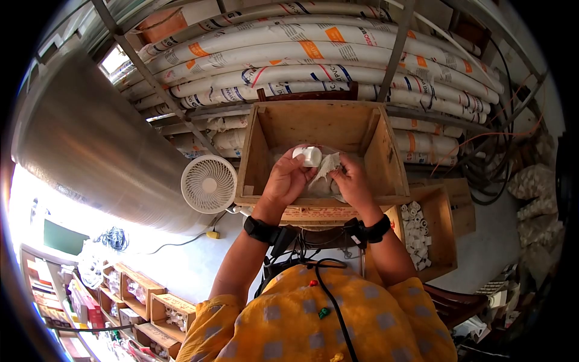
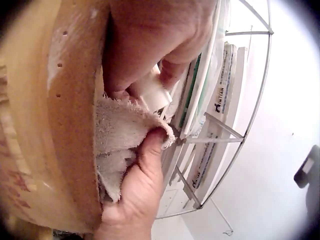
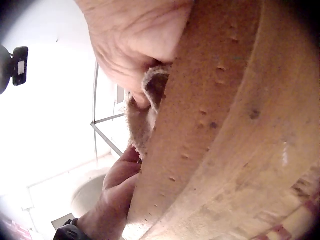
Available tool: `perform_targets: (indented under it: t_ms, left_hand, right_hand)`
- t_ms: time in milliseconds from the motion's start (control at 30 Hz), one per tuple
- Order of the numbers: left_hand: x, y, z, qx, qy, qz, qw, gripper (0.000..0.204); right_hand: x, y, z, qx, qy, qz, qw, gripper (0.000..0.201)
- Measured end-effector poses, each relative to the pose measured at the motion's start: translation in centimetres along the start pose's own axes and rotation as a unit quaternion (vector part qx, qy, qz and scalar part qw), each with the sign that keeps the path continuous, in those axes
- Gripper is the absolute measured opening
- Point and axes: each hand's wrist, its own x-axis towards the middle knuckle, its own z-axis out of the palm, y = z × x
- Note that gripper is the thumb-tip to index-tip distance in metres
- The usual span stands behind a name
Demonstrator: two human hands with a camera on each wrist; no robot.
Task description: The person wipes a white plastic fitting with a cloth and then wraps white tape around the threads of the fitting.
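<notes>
Over the front part of a wooden crate (image 1: 313, 114), my left hand (image 1: 285, 179) grips a white plastic pipe fitting (image 1: 311, 157) between thumb and fingers. My right hand (image 1: 356, 184) pinches a greyish rag (image 1: 327, 167) just to the right of the fitting. In the left wrist view the rag (image 2: 125, 122) has a frayed terry edge, which lies against the fitting (image 2: 156, 97), and the right thumb presses on it. The crate's front board (image 3: 200, 115) hides part of both hands and the rag in the right wrist view.
A small white fan (image 1: 209, 184) stands left of the crate. Wrapped white pipes (image 1: 289, 54) are stacked on a metal rack behind. At the right, a wooden box (image 1: 443, 235) holds several white fittings. More boxes (image 1: 172, 311) of parts stand at lower left.
</notes>
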Motion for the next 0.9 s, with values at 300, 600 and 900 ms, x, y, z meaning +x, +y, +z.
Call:
perform_targets:
  t_ms: [300,600,900]
  left_hand:
    - [0.1,-0.9,0.0,0.209,-0.004,0.008,0.978,0.027]
    - [0.2,-1.1,-0.2,0.217,-0.021,-0.013,0.976,0.027]
    - [0.5,-1.1,-0.8,0.150,-0.007,-0.083,0.985,0.028]
  right_hand:
    - [-0.1,-1.4,0.4,-0.055,0.040,-0.005,0.998,0.026]
    - [-0.1,-0.8,0.2,-0.096,0.053,-0.022,0.994,0.032]
    - [-0.2,-0.6,0.0,-0.090,0.087,-0.071,0.990,0.028]
